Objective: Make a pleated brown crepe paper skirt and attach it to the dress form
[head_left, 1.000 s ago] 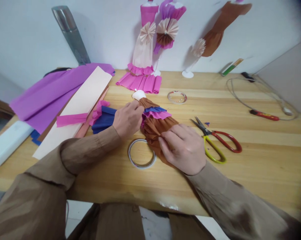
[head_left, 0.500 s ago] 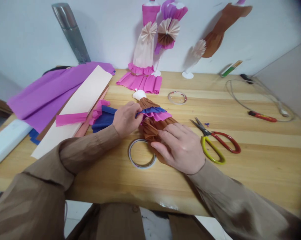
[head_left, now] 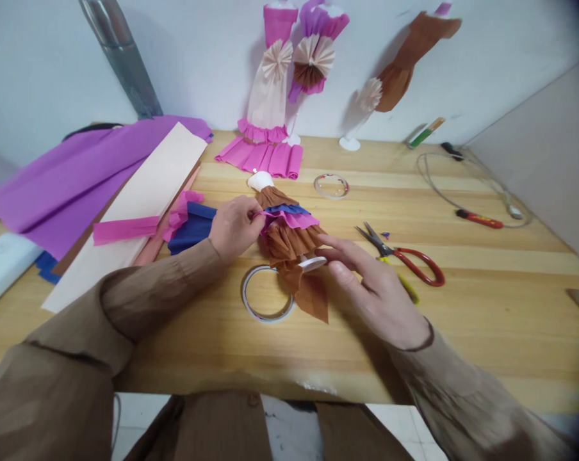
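Observation:
A small dress form (head_left: 260, 182) lies on the table, its white top toward the wall. It wears a crepe paper dress of brown, blue and pink tiers. My left hand (head_left: 234, 228) pinches the end of the pink crepe paper frill (head_left: 294, 220) at the form's left side. My right hand (head_left: 376, 291) is open, its fingers spread beside the brown crepe paper skirt (head_left: 292, 243) and the form's white round base (head_left: 313, 263). A loose brown flap (head_left: 313, 298) hangs below the skirt. Close by lies a roll of tape (head_left: 245, 301), partly under the brown paper.
Scissors (head_left: 419, 264) with red and yellow handles lie to the right. Behind are a second tape roll (head_left: 332, 186) and several dressed forms, one in brown (head_left: 407, 57). Purple crepe paper (head_left: 78, 173) and a cream sheet (head_left: 145, 176) are piled left. A cable (head_left: 426, 176) lies far right.
My right hand has let go of the brown skirt and drawn back to the right, opening. The white base and brown flap now show. My left hand stays at the pink frill.

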Demonstrator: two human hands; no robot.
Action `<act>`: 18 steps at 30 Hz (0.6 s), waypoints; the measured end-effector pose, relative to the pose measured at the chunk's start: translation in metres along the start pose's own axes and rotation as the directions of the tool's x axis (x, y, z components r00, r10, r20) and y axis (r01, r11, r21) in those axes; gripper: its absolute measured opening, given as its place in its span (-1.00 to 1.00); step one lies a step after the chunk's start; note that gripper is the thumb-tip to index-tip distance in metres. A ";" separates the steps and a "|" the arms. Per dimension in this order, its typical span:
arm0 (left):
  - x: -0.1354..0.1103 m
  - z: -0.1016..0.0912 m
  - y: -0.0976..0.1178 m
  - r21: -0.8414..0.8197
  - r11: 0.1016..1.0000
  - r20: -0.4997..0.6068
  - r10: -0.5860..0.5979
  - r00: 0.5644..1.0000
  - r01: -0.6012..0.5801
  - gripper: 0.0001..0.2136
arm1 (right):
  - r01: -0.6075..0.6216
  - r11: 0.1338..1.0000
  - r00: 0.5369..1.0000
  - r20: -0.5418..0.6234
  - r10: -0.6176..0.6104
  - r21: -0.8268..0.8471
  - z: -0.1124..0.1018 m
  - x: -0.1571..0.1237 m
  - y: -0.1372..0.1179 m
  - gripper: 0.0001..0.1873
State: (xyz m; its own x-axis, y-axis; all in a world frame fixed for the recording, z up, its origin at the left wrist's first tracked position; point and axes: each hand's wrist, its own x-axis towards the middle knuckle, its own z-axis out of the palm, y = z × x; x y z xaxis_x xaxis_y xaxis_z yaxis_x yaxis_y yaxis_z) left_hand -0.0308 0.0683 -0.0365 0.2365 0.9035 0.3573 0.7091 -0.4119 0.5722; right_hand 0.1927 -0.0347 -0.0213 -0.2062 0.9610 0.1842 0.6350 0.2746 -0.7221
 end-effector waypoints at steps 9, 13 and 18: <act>-0.001 0.001 0.002 -0.122 0.991 -0.008 -0.061 0.998 0.059 -0.87 | -0.170 0.921 0.984 0.111 0.139 0.350 0.010 0.017 -0.001 -0.62; -0.002 0.001 0.001 -0.102 0.993 -0.009 -0.059 0.998 0.058 -0.86 | -0.184 0.844 0.980 0.024 0.199 0.504 0.012 0.018 0.004 -0.62; -0.002 0.003 0.003 -0.047 0.998 0.003 -0.045 0.999 0.045 -0.88 | -0.068 0.880 0.998 0.042 0.054 0.471 0.016 0.025 0.000 -0.54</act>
State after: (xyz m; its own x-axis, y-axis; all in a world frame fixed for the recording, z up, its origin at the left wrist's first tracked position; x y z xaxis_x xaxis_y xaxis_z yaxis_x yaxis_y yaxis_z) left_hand -0.0275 0.0656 -0.0377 0.2066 0.9214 0.3293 0.6867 -0.3763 0.6220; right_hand 0.1762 -0.0115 -0.0274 -0.2026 0.9723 0.1165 0.2219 0.1615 -0.9616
